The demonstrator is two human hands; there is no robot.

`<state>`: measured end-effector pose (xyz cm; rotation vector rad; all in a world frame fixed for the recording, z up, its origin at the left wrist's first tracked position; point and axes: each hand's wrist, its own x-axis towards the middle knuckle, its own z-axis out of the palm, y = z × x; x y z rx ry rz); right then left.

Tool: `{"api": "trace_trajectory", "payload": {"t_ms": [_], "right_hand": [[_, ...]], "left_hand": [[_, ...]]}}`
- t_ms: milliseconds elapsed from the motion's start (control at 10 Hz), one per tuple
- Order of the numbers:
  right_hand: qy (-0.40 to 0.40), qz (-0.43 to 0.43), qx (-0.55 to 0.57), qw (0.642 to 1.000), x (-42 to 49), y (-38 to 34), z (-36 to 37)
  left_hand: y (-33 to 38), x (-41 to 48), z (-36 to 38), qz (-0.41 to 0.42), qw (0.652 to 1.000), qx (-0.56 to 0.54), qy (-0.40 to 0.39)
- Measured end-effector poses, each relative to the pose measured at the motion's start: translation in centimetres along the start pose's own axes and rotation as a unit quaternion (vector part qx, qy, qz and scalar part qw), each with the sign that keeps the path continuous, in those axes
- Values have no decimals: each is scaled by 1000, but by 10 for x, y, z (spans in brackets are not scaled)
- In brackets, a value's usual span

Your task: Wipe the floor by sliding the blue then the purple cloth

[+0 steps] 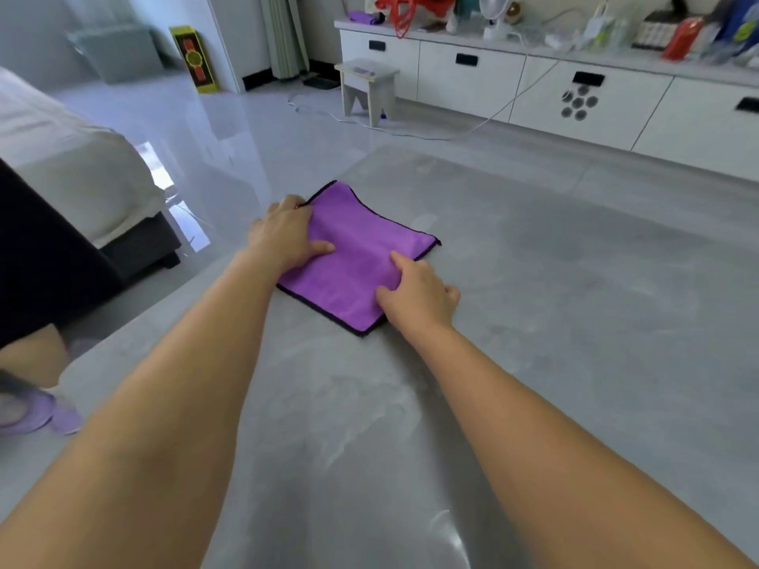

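Observation:
A purple cloth (357, 256) with a dark hem lies flat on the glossy grey floor (554, 322) ahead of me. My left hand (285, 232) presses on its left edge, fingers spread over the fabric and the far left corner. My right hand (417, 295) rests on the cloth's near right edge, with thumb and fingers bent onto the fabric. Both arms are stretched forward. No blue cloth is in view.
A bed (70, 182) on a dark base stands at the left. A small stool (367, 86) and a white cable (431, 135) lie ahead by the long white cabinet (575, 96) at the back right. Purple slippers (37, 410) sit at the near left.

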<state>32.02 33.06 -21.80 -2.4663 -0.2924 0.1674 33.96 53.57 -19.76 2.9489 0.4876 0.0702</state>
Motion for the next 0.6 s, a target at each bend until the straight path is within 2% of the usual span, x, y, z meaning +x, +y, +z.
{"api": "trace_trajectory", "payload": {"t_ms": [100, 200, 300, 500, 600], "right_hand": [[42, -32, -83, 995, 13, -3, -3], [41, -102, -127, 986, 11, -2, 7], [-53, -111, -169, 978, 4, 7, 21], [-100, -106, -148, 978, -8, 17, 6], [-73, -120, -142, 980, -60, 60, -29]], "left_hand": [[3, 11, 2, -33, 999, 12, -10], [11, 2, 19, -113, 993, 0, -32], [10, -16, 40, -129, 990, -5, -54], [13, -32, 49, -116, 992, -32, -28], [17, -75, 54, -130, 991, -23, -20]]}}
